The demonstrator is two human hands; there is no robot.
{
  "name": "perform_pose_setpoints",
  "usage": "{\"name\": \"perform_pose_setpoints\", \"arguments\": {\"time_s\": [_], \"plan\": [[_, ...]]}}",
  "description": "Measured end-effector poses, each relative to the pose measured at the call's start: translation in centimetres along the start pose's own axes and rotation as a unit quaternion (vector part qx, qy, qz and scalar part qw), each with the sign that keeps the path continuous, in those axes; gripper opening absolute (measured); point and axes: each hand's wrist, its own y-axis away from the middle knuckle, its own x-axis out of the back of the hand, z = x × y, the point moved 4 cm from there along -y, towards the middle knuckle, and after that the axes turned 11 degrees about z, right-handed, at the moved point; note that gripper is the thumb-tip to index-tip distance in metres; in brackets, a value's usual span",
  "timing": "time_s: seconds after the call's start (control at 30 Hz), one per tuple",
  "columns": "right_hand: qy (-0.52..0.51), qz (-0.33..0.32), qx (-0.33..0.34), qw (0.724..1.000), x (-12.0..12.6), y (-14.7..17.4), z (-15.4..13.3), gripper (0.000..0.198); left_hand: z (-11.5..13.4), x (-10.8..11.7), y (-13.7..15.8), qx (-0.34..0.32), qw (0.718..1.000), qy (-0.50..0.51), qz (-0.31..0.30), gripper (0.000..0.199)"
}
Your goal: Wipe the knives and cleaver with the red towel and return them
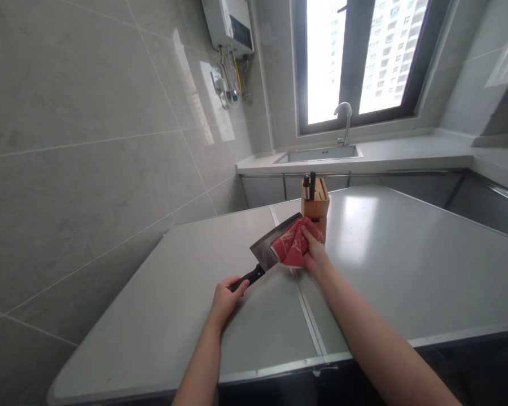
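Observation:
My left hand (227, 298) is closed around the black handle of a cleaver (264, 251), whose wide blade points up and to the right above the table. A red patterned cloth (291, 246) lies folded over the blade's far part, covering some of it. Gripping that cloth from the right is my right hand (315, 251), its fingers partly hidden by the fabric. Just behind the cloth stands a wooden knife block (320, 202) with dark-handled tools in its slots; the cloth hides its lower front.
The grey table (186, 327) has a metal seam (308, 313) down its middle. Beyond it runs a white counter (406, 148) with a sink (317, 154) and a faucet (346, 121) under a window. A tiled wall (88, 141) borders the left side, with a water heater (231, 25) mounted high.

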Motion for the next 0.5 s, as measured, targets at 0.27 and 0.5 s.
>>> {"name": "perform_pose_setpoints", "arguments": {"time_s": [0.27,0.5], "plan": [[-0.007,-0.016,-0.001,1.000,0.0,-0.2,-0.2,0.019,0.0,0.2,0.2,-0.001,1.000,-0.016,0.011,0.036],[-0.003,-0.029,0.071,0.997,0.2,-0.8,-1.2,0.021,0.2,0.3,0.2,-0.009,0.999,-0.031,0.022,0.034]]}}
